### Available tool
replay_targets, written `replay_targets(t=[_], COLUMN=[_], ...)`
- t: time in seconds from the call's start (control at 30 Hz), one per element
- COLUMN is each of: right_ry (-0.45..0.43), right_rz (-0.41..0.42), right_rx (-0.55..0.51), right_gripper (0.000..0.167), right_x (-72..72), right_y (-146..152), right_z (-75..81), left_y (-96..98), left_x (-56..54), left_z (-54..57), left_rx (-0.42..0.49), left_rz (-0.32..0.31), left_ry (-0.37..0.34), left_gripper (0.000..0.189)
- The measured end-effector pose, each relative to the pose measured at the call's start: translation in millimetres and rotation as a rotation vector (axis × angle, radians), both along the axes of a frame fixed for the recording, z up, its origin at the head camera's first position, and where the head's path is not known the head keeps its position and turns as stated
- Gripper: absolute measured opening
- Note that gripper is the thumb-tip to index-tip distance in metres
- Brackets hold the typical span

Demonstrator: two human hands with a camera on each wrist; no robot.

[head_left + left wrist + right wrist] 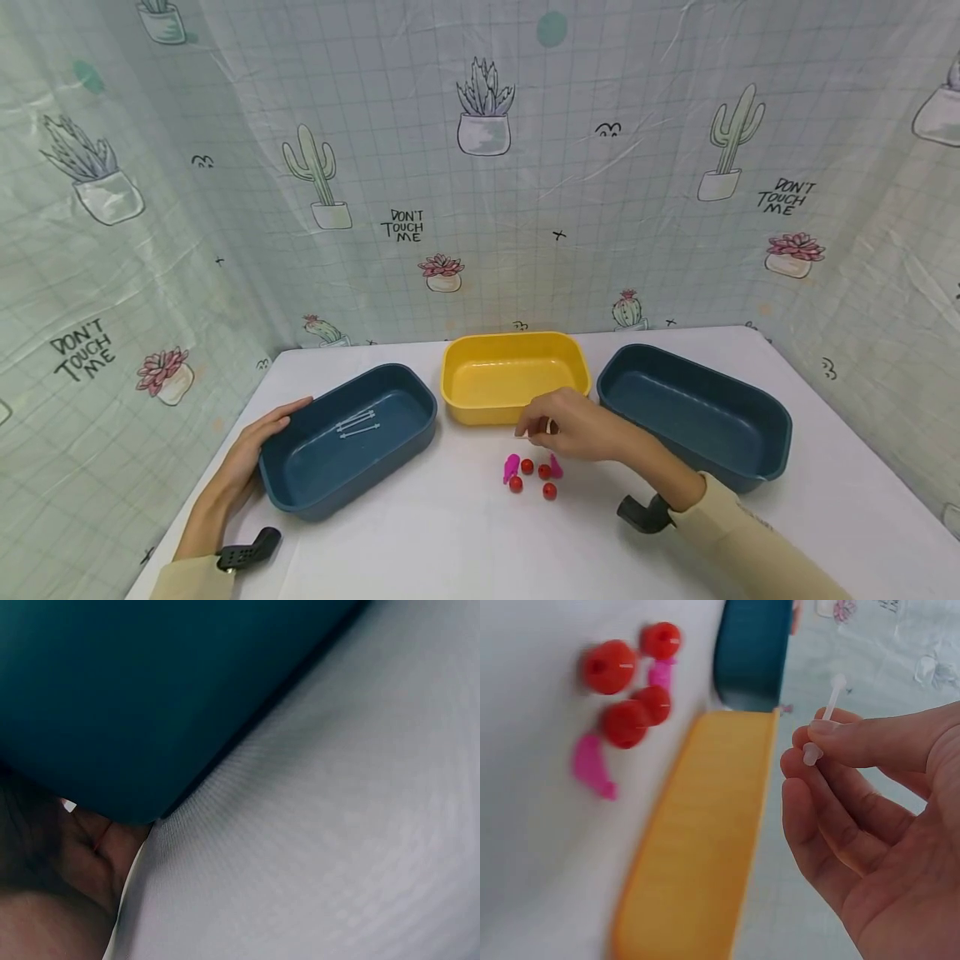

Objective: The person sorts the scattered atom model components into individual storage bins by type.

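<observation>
In the right wrist view, my right hand point(573, 423) pinches a small white stick with knobbed ends point(835, 697) between thumb and fingertips. In the head view that hand is over the near edge of the yellow bin point(480, 414). On the table just below it lie several red beads point(550, 492) and two small pink pieces point(512, 467). My left hand point(251, 450) rests with extended fingers against the outer left end of a dark blue bin point(322, 454). Inside that bin lie several similar white sticks point(360, 431).
A second dark blue bin point(697, 408) stands at the right, beside the yellow one, with my right forearm passing along its near side. The white table point(420, 542) ends at a printed cloth backdrop point(525, 208) behind and at both sides.
</observation>
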State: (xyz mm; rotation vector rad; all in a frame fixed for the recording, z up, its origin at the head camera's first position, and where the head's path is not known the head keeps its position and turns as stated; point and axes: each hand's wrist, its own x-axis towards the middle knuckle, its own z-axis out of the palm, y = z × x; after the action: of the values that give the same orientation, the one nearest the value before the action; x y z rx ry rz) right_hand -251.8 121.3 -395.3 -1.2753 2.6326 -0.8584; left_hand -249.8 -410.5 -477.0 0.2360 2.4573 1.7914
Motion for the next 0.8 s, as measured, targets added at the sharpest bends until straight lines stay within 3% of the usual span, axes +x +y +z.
replay_targets(t=[0.4, 0.8], right_ry=[0.089, 0.053], right_rz=[0.01, 0.096], right_rx=[0.012, 0.047], right_gripper=[0.015, 0.023], right_x=[-18.1, -40.0], right_y=[-41, -95], right_z=[29.5, 57.4], left_y=[-0.4, 0.3], left_x=[1.5, -0.4], left_z=[-0.8, -0.1], left_rx=[-0.001, -0.011], left_rz=[0.003, 0.002], left_ry=[0.007, 0.014], left_gripper=[0.053, 0.053])
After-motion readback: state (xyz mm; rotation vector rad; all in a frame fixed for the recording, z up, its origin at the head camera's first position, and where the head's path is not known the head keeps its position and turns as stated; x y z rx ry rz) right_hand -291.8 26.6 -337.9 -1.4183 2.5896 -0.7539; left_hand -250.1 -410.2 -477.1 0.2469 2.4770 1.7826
